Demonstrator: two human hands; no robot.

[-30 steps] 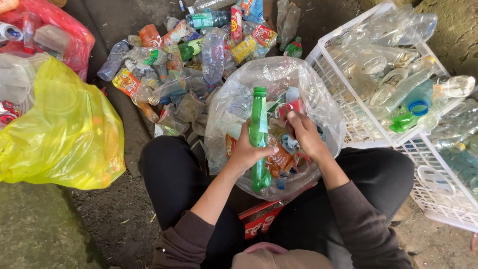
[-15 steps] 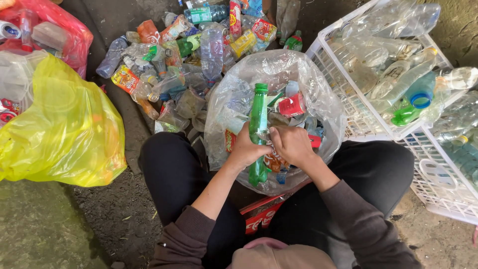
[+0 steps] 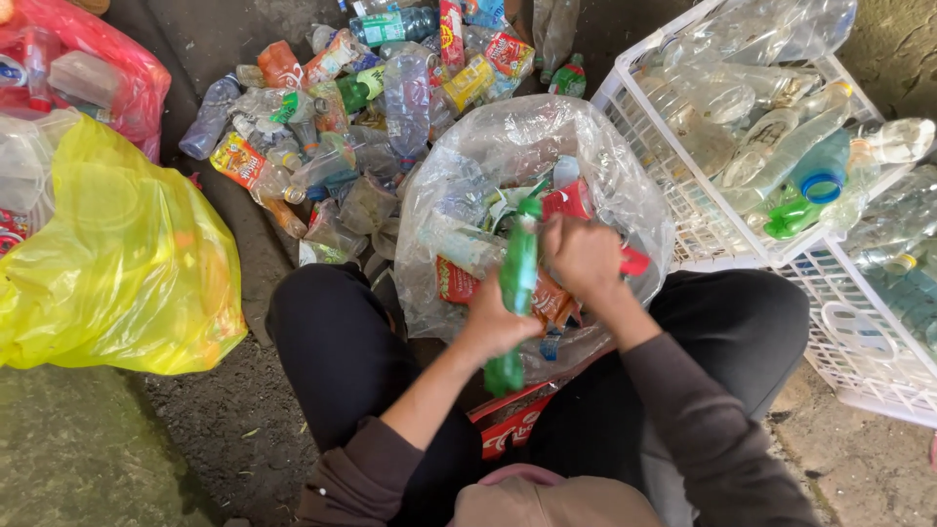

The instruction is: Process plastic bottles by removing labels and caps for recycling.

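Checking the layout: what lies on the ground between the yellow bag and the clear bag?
Head view: a heap of crushed plastic bottles and the person's black-trousered knee lie between the yellow bag and the clear bag.

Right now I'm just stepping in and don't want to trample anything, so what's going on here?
A seated person holds a green plastic bottle upright over a clear plastic bag of mixed bottles between their knees. The left hand grips the bottle's lower body; the right hand is closed beside its upper part. A loose heap of crushed bottles lies ahead, a white plastic crate of clear bottles on the right, and a yellow plastic bag on the left.
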